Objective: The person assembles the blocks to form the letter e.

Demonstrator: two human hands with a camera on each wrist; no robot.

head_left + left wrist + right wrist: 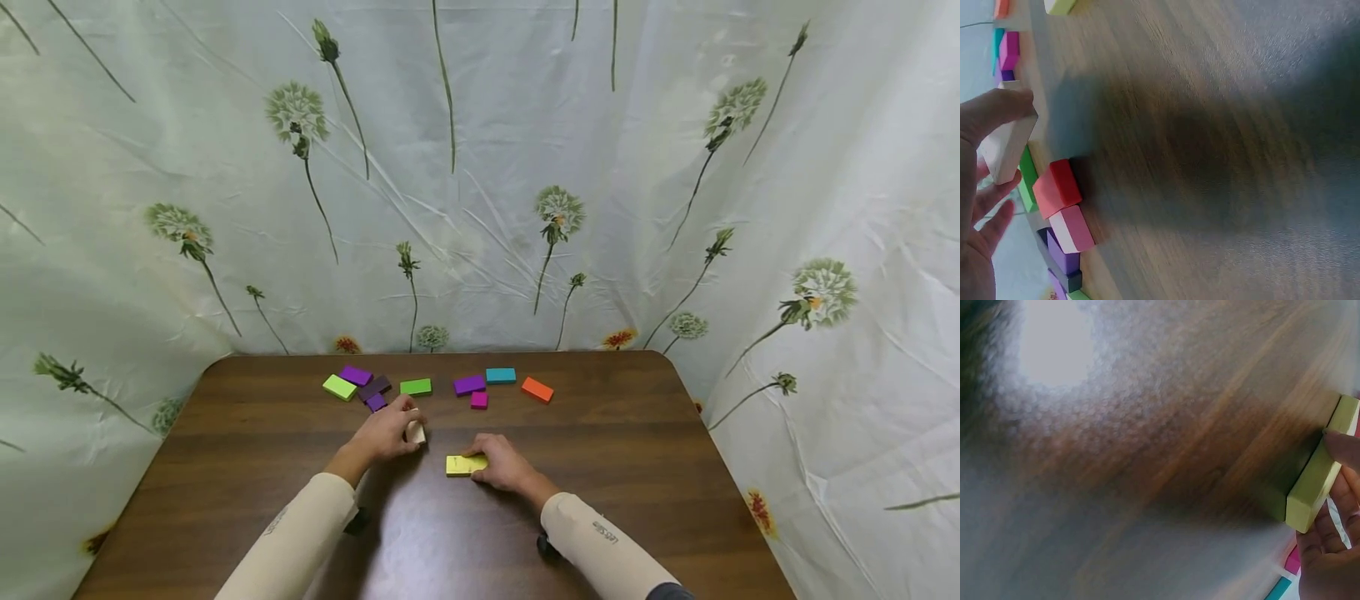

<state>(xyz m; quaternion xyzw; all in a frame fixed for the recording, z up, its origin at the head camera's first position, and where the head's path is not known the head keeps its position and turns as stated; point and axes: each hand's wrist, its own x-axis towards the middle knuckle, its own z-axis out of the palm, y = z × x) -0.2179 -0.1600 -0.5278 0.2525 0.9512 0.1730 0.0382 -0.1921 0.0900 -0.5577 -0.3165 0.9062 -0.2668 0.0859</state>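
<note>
My left hand (386, 432) pinches a cream-white block (416, 432) between thumb and fingers. In the left wrist view the white block (1009, 140) is tilted and looks raised off the table. A red block (1058, 187) and a pink block (1072, 229) touch each other below it; my left hand hides them in the head view. Near the middle of the table my right hand (504, 465) grips the right end of a long yellow block (459, 467). Thumb and fingers lie on opposite long sides of the yellow block (1316, 478) in the right wrist view.
Along the back of the brown table (600, 467) lie a lime block (340, 387), a dark block (374, 388), a green block (416, 387), a magenta block (479, 401), a teal block (501, 376), an orange block (537, 389) and several purple ones. A flowered curtain (495, 167) hangs behind.
</note>
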